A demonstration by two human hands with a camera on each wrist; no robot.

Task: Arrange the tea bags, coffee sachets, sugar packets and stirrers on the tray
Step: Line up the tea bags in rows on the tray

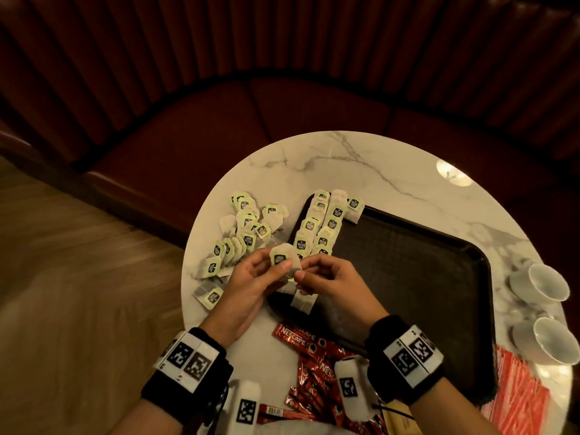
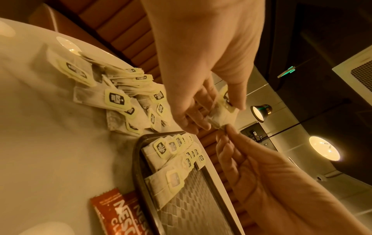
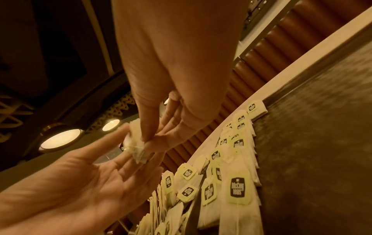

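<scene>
Overhead, both hands hold one tea bag [image 1: 284, 262] above the near left corner of the dark tray [image 1: 439, 277].

Left hand [image 1: 251, 284] pinches the bag between thumb and fingers; right hand [image 1: 326, 277] pinches its lower edge with curled fingertips. Two overlapping rows of tea bags [image 1: 320, 227] lie along the tray's left side, and a loose pile of tea bags [image 1: 238, 240] sits on the round white marble table [image 1: 361, 158] just left of it. Red coffee sachets [image 1: 310, 350] lie near the table's front edge, two white cups [image 1: 543, 284] and red-striped packets [image 1: 514, 390] at the right. Behind the table curves a dark red ribbed banquette [image 1: 282, 58]; wood flooring [image 1: 62, 277] shows left.
</scene>
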